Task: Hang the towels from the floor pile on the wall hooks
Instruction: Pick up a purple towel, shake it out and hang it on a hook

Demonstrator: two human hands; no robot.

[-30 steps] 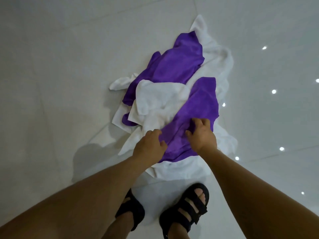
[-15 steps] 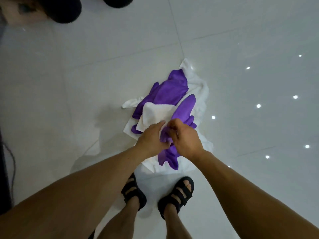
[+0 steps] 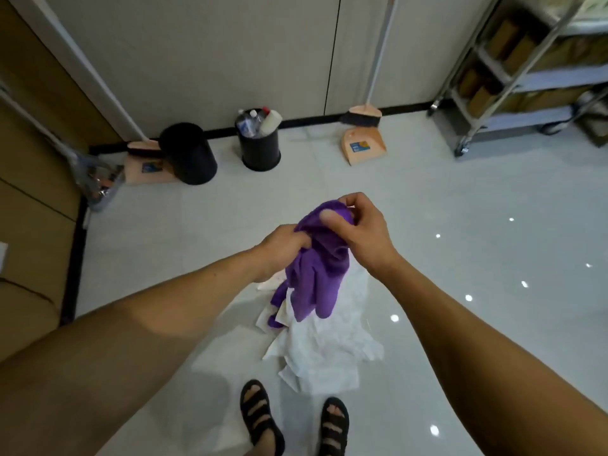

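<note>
A purple towel hangs bunched in the air in front of me, held by both hands. My left hand grips its left side. My right hand pinches its top edge between thumb and fingers. Below it the floor pile lies on the white tiles, mostly white towels with a bit of a second purple towel showing at its left. No wall hooks are in view.
Two black bins stand by the far wall, the right one holding bottles. A broom and dustpan lean at the wall; another dustpan is left. A metal shelf cart stands at the right. My sandalled feet are near the pile.
I have straightened up and lifted the purple towel off the pile with both hands. The view rose from the floor to the wall, bins and cart.
</note>
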